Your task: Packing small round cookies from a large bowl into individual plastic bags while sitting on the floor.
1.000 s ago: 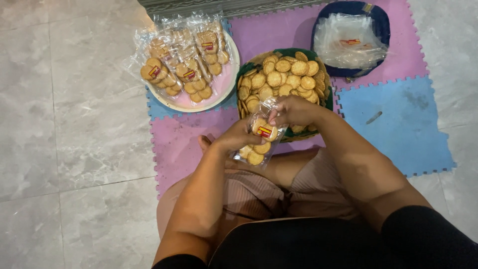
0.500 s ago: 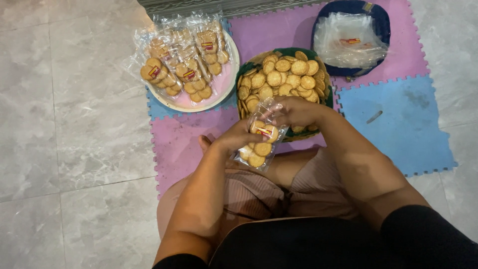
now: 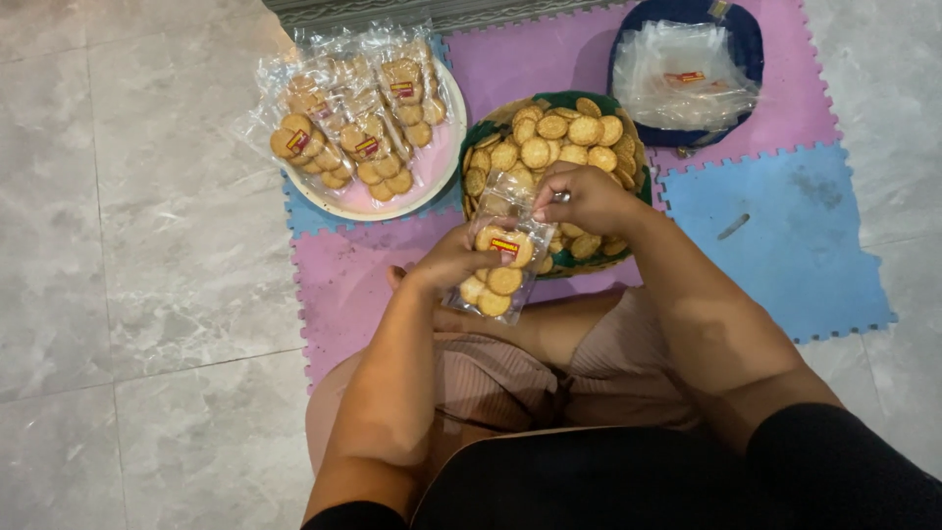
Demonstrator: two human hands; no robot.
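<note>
The clear bag (image 3: 498, 257) of round biscuits sits lower than a second ago, over the pink mat's near edge and just in front of the green basket (image 3: 471, 147); the left hand (image 3: 453, 257) grips its side while the right hand (image 3: 587, 196) pinches its open top, so filling appears under way. Outward, the round plate (image 3: 432, 186) with filled bags lies at the mat's far-left corner and the blue bowl (image 3: 748, 39) of empty bags far right; nothing blocks either hand.

A plate (image 3: 432, 186) with packed biscuits (image 3: 353, 118) is placed left of the basket (image 3: 481, 132) of biscuits; a bowl (image 3: 746, 39) of empty bags (image 3: 687, 79) is placed right, on the mat (image 3: 785, 245).
</note>
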